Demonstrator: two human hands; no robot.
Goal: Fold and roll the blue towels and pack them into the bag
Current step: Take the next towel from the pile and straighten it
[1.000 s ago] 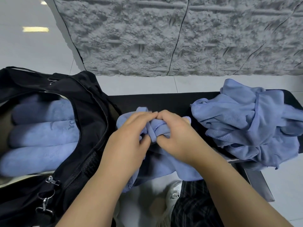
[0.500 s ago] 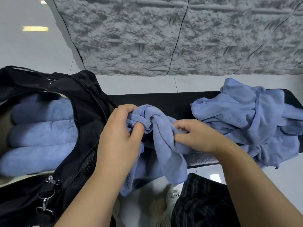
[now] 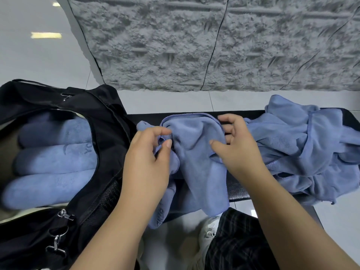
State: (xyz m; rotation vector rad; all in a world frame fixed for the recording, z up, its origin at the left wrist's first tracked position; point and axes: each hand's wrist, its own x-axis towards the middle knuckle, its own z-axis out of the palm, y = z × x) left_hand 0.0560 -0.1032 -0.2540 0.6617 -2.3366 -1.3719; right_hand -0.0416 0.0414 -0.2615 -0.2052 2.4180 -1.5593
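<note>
- At centre frame I see my left hand [image 3: 146, 162] with thumb and forefinger pinched together on a bunched fold of the blue towel [image 3: 196, 152], the other fingers curled loosely above it.
- My right hand [image 3: 235, 147] sits just right of centre, thumb pressed onto the towel's surface and fingers curled over its right edge, so it grips the cloth from the other side.
- The towel I hold lies crumpled between both hands on the black bench [image 3: 237, 190], and its lower part hangs over the near edge toward the bottom of the frame.
- To the right, touching my right hand's knuckles, I see a loose pile of blue towels [image 3: 311, 149] heaped on the same bench and spilling over its near edge.
- At the left of the frame the black bag [image 3: 101, 117] stands open, its rim just beside my left hand.
- Inside it I count at least three rolled towels [image 3: 54, 158] lying side by side; the upper one is in shadow.
- Metal clips [image 3: 58, 244] hang on the bag's near side at lower left.
- A grey textured wall panel [image 3: 214, 45] fills the upper frame, above pale floor tiles [image 3: 165, 102].
- At the bottom centre I see a dark checked trouser leg [image 3: 239, 240] and a white shoe [image 3: 209, 230].
</note>
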